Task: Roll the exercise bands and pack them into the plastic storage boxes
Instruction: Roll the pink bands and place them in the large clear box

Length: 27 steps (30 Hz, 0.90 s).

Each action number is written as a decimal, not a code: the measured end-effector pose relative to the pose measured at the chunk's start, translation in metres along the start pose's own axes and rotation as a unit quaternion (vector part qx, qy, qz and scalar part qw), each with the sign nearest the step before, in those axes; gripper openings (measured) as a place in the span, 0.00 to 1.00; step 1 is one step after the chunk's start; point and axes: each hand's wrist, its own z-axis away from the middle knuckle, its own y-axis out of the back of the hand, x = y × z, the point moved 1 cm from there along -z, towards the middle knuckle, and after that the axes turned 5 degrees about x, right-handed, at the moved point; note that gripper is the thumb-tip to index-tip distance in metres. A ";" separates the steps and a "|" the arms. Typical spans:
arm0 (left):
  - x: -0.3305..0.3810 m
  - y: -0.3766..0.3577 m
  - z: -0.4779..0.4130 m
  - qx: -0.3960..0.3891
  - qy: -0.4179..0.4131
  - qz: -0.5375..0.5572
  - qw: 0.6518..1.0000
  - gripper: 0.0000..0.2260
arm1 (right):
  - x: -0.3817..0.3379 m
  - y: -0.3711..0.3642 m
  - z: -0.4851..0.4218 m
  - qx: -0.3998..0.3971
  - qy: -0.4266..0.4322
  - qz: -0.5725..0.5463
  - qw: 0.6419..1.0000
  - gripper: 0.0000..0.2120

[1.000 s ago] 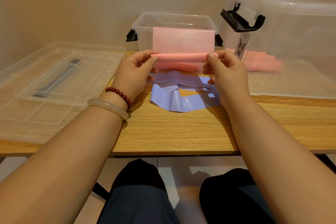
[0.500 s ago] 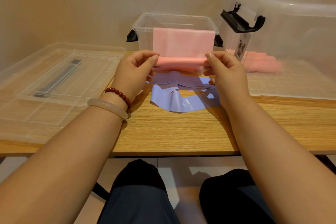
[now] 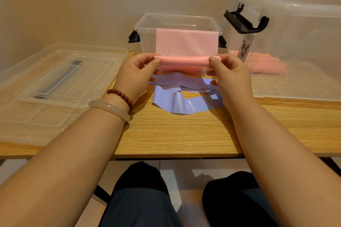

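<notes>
1. A clear plastic lid (image 3: 55, 83) lies flat on the left end of the wooden table (image 3: 175, 134), with a dark strip showing through its middle.
2. The left hand (image 3: 136, 73) pinches the left end of the pink band (image 3: 184, 61), thumb on the near side and fingers curled behind it. The wrist wears a red bead bracelet (image 3: 122, 96) and a pale bangle (image 3: 110, 108).
3. The pink band is held level between the two hands, above the table. Its near part is rolled into a tube, and its flat part runs up the front of the small box (image 3: 177, 22) to the rim.
4. The small box stands open at the back of the table, just behind the hands, with a black clip on each side.
5. A purple band (image 3: 180, 101) lies loose and crumpled on the table below the hands, printed with "Light" and a row of dots.
6. The right hand (image 3: 228, 77) grips the right end of the pink roll the same way — thumb on top, fingers curled under.
7. A large clear box (image 3: 295, 42) fills the right end of the table, with a black latch (image 3: 245, 22) raised at its near corner and a panda label below that. Pink rolls (image 3: 265, 64) show through its wall — how many I cannot tell.
</notes>
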 end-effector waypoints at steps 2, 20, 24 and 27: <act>0.000 0.000 0.000 -0.002 -0.004 -0.005 1.000 0.06 | 0.000 0.000 0.000 0.004 0.007 -0.002 1.000 0.04; 0.003 0.000 0.002 -0.002 -0.013 0.008 1.000 0.07 | -0.002 -0.001 0.002 0.002 0.006 -0.002 1.000 0.05; 0.002 0.000 0.000 0.013 -0.007 -0.003 1.000 0.04 | -0.004 -0.001 0.002 -0.011 0.010 -0.035 0.999 0.06; 0.002 0.000 0.000 0.018 -0.011 -0.016 1.000 0.04 | -0.006 0.000 0.003 -0.021 0.010 -0.042 0.999 0.10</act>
